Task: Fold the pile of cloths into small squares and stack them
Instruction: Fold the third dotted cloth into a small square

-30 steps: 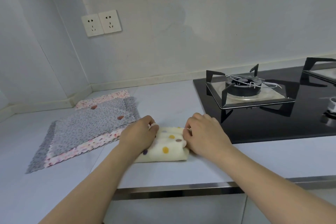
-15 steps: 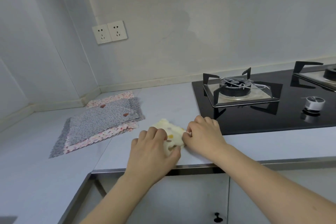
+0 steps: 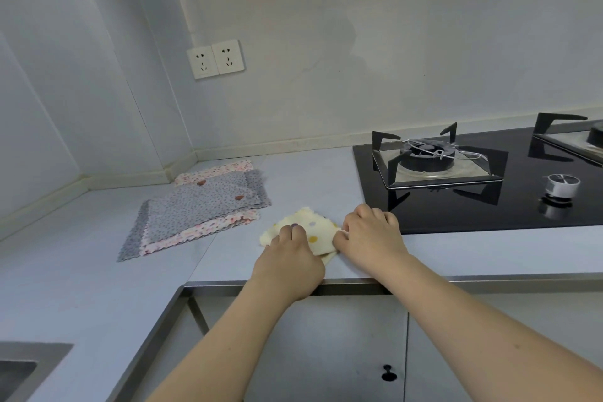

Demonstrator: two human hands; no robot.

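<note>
Since a second ago the left hand (image 3: 291, 260) has slid from the cloth's left edge onto its near half, and the yellow dotted cloth (image 3: 305, 229) now lies as a small, roughly square packet turned cornerwise near the front edge of the tabletop (image 3: 313, 173). Both hands rest on it with fingers curled, the left pressing it flat, the right hand (image 3: 370, 233) pinching its right corner. Unfolded grey and pink cloths (image 3: 195, 212) lie apart to the left, nearer the left hand.
</note>
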